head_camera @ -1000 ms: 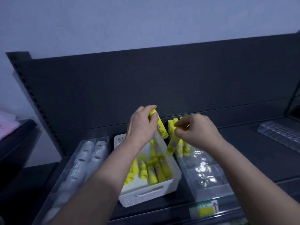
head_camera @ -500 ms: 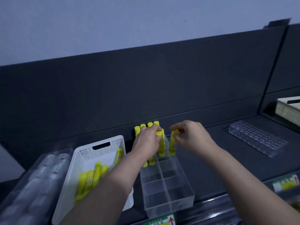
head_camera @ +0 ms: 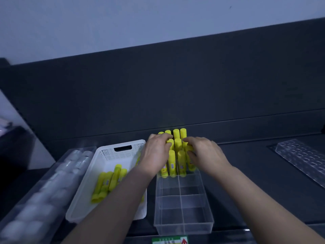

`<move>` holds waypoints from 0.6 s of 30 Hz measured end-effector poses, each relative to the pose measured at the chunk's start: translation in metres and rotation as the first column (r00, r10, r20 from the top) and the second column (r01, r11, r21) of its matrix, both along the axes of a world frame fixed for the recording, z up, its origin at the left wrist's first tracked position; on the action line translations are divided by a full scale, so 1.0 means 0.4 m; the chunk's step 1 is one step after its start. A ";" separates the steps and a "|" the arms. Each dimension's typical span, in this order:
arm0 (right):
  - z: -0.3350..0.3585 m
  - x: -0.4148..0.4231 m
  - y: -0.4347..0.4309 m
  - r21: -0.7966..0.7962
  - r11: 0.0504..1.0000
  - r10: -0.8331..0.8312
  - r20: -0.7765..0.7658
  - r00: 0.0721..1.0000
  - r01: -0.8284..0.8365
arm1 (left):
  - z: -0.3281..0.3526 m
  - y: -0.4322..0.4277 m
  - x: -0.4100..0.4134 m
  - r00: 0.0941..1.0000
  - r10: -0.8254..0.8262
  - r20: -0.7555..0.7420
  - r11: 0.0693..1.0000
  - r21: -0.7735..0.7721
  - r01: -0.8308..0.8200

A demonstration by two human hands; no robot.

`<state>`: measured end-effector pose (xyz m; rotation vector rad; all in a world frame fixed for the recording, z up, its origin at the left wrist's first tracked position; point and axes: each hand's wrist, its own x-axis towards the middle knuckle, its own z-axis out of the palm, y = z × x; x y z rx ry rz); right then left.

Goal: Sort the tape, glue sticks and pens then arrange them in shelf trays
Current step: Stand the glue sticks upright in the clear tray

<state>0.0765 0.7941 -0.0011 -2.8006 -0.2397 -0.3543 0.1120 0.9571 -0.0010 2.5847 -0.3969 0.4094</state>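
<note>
Tape tray [head_camera: 26, 199] blurred; label [head_camera: 168, 241] cut off.
</note>
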 end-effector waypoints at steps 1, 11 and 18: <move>-0.009 0.003 0.003 -0.014 1.000 -0.001 -0.024 1.000 0.001 | 0.002 0.009 0.001 1.000 0.021 0.015 1.000 -0.021 -0.021; 0.009 -0.046 0.106 0.030 0.996 0.070 0.219 0.973 -0.078 | 0.010 0.207 -0.018 0.981 0.185 0.063 0.980 -0.084 -0.179; -0.024 -0.077 0.296 0.036 0.982 0.180 0.104 0.978 -0.185 | -0.050 0.378 -0.031 0.965 0.207 -0.162 0.978 0.005 -0.209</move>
